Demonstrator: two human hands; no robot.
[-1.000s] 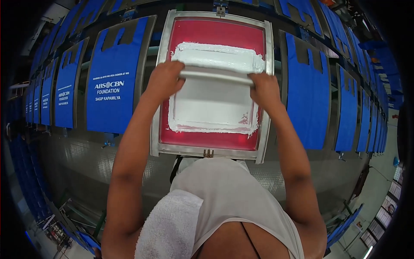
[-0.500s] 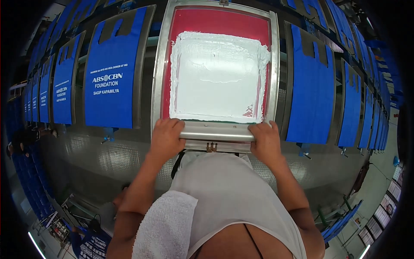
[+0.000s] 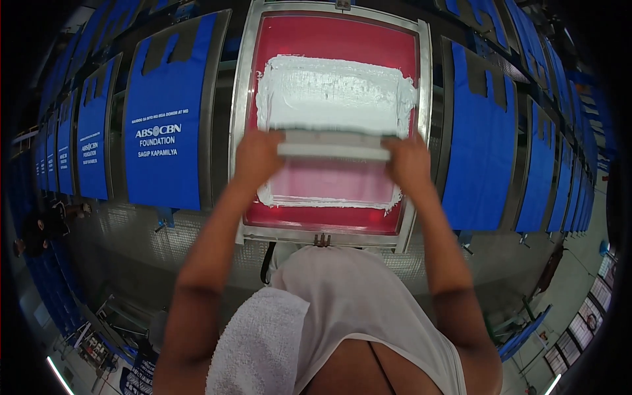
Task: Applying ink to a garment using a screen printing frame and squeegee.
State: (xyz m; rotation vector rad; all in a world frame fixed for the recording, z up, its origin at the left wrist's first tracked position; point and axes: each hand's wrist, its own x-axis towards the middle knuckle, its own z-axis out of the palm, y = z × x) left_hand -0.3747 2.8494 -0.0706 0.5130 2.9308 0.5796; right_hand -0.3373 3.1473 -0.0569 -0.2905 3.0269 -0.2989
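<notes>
A metal-framed printing screen [image 3: 332, 39] with red mesh lies in front of me, white ink [image 3: 332, 99] spread thickly over its far part. My left hand [image 3: 260, 157] is closed on the left end of a wide squeegee [image 3: 334, 146]. Its right end is in the grip of my right hand [image 3: 408, 161]. The squeegee spans the mesh about midway, slightly blurred. Between it and me the mesh shows pink under a thin film of ink, with white ridges along the edges.
Blue cut-out bags lie flat on boards in rows on both sides. The nearest left bag [image 3: 160, 112] carries white print; the nearest right bag [image 3: 479, 138] shows plain blue. Metal clamps [image 3: 465, 241] stick out below the boards. A white towel [image 3: 260, 342] hangs over my left shoulder.
Both hands have pushed the squeegee away from me, from the near end of the screen to its middle. Ink has gathered beyond it, baring pink mesh on the near side.
</notes>
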